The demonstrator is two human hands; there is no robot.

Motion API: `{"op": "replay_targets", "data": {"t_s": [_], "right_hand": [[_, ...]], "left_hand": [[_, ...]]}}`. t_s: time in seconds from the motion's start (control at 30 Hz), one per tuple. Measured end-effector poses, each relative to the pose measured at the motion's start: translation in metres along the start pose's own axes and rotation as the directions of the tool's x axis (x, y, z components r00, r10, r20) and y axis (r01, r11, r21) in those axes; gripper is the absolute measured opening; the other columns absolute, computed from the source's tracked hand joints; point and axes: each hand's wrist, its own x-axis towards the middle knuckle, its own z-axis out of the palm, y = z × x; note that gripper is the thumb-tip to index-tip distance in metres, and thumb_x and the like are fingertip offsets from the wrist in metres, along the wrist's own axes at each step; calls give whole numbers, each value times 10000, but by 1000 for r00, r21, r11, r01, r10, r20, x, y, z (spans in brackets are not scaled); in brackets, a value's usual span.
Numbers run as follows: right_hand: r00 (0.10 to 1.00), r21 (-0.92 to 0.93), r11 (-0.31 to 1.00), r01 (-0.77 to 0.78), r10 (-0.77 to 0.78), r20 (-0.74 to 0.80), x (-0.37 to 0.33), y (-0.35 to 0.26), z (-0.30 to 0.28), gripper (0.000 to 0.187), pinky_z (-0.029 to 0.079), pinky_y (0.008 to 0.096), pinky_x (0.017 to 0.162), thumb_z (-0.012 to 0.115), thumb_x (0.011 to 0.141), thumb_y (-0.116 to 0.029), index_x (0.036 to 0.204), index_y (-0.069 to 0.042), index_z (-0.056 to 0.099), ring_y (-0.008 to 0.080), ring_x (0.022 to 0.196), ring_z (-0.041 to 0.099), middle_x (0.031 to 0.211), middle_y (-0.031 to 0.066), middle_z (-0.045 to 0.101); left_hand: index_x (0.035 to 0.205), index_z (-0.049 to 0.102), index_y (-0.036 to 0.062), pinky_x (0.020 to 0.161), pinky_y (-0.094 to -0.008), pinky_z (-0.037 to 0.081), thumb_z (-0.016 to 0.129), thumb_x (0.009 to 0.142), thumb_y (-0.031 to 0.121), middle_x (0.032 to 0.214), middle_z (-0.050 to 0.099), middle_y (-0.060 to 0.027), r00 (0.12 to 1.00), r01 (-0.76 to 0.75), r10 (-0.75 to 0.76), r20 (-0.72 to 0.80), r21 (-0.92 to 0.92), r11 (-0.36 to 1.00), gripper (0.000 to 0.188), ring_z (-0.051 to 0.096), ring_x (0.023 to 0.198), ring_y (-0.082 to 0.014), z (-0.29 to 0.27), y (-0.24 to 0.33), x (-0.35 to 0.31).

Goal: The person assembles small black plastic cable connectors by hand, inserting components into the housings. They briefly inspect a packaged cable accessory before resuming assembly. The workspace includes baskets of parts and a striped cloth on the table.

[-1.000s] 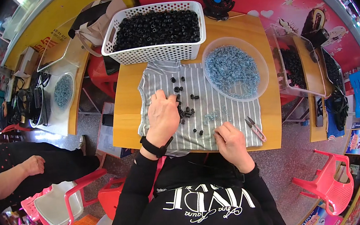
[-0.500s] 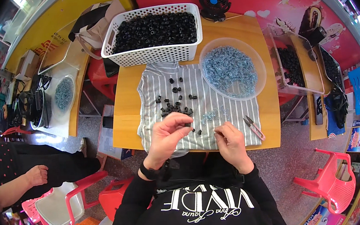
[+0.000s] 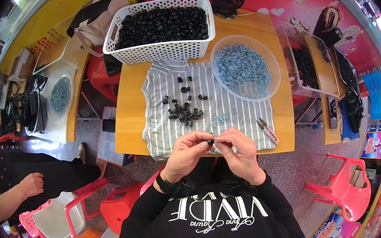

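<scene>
My left hand (image 3: pixel 184 155) is closed, pinching a small black cylindrical part (image 3: pixel 210 142) just past the near edge of the striped grey cloth (image 3: pixel 156 92). Against it, my right hand (image 3: pixel 239 150) brings its closed fingertips; whatever they pinch is too small to make out. On the cloth beyond my left hand lies a loose pile of similar black parts (image 3: pixel 184 113), a few of them standing apart. Beyond my right hand are scattered tiny clear-blue pieces (image 3: pixel 222 117). Thread snips (image 3: pixel 267 131) with a pink handle rest at the cloth's right side.
A white perforated basket (image 3: pixel 161 52) full of black parts stands at the table's back. To its right are a round clear tray (image 3: pixel 275 78) of blue pieces and a black fan (image 3: pixel 227 0). Another person's hand (image 3: pixel 32 184) shows at left. A pink chair (image 3: pixel 346 186) stands at right.
My left hand has come down nearer to me with the black part. My right hand has left the cloth by the blue pieces, and the fingertips of both hands now meet.
</scene>
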Motion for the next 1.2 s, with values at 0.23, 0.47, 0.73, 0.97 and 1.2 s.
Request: {"op": "replay_targets", "data": {"t_s": [0.23,0.47,0.73,0.97,1.2], "right_hand": [[999,-49,998,40,-39,35,-5,5,8,180,509,306,607,659,809,111,955,13,621,234,729,638,841,116,618],[1000,16,1000,0,0,24,-11,4,10,158,513,300,613,671,806,101,936,25,622,222,703,642,822,116,619],[992,10,999,-35,33,123,-13,7,7,179,486,267,575,691,809,79,963,4,639,163,668,634,780,79,626],[922,84,936,-343,318,221,-14,3,5,193,451,226,554,744,800,24,969,1,653,63,640,591,803,43,643],[988,-254,957,-140,151,23,-9,26,5,149,441,292,527,738,785,-13,898,-8,642,190,592,583,741,90,577]], "left_hand": [[1150,635,-33,841,-286,492,636,937,50,1161,618,-92,1000,20,-21,-16,-89,996,228,597,997,-145,7,-2,-3],[1163,626,-40,820,-275,530,649,930,53,1105,644,-99,997,67,-70,-22,-136,988,251,633,915,-142,-5,-6,-8],[1112,650,-43,738,-248,544,663,929,89,1029,652,-97,996,93,-93,6,-61,994,226,645,836,-143,-5,-5,-12],[1110,663,-39,703,-242,549,642,942,78,983,668,-80,992,119,-117,41,-45,992,206,657,831,-141,-16,-4,-23],[1170,615,-46,734,-233,539,640,931,53,1039,668,-133,992,64,-82,-93,-178,982,260,648,821,-166,-16,-3,-18]]}}
